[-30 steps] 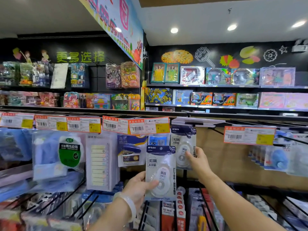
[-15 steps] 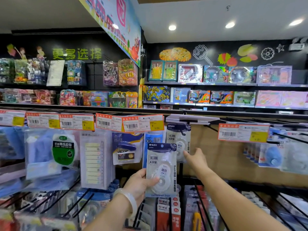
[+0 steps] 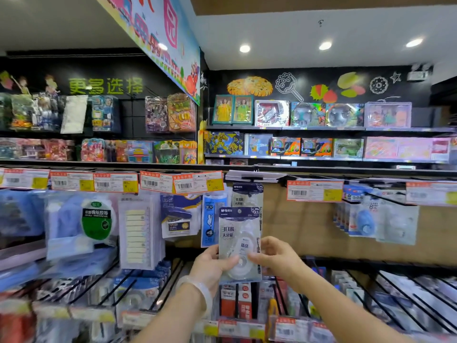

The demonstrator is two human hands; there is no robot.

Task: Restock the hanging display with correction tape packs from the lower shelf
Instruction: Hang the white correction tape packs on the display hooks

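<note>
Between both hands, at the middle of the view, a correction tape pack [image 3: 239,243] is held upright. The left hand [image 3: 212,268] grips its lower left edge, thumb laid across the clear front and fingers behind, while the right hand [image 3: 277,258] pinches the lower right edge with thumb and fingertips. Most of the pack rises above the two grips, its dark blue header on top and the round tape wheel at the level of the thumbs. A pale bracelet [image 3: 200,290] sits on the left wrist. Just behind and above the held pack, a second correction tape pack [image 3: 247,196] of the same kind hangs from a hook [image 3: 249,179] on the display, its lower half hidden by the one in hand. To the left of it hang a blue ruler pack [image 3: 210,219] and a stapler pack [image 3: 178,216], under a row of orange price tags [image 3: 183,181]. Below the hands, the lower shelf [image 3: 237,325] holds rows of packs between black wire dividers. Toy boxes [image 3: 309,115] line the shelves on the far wall.
</note>
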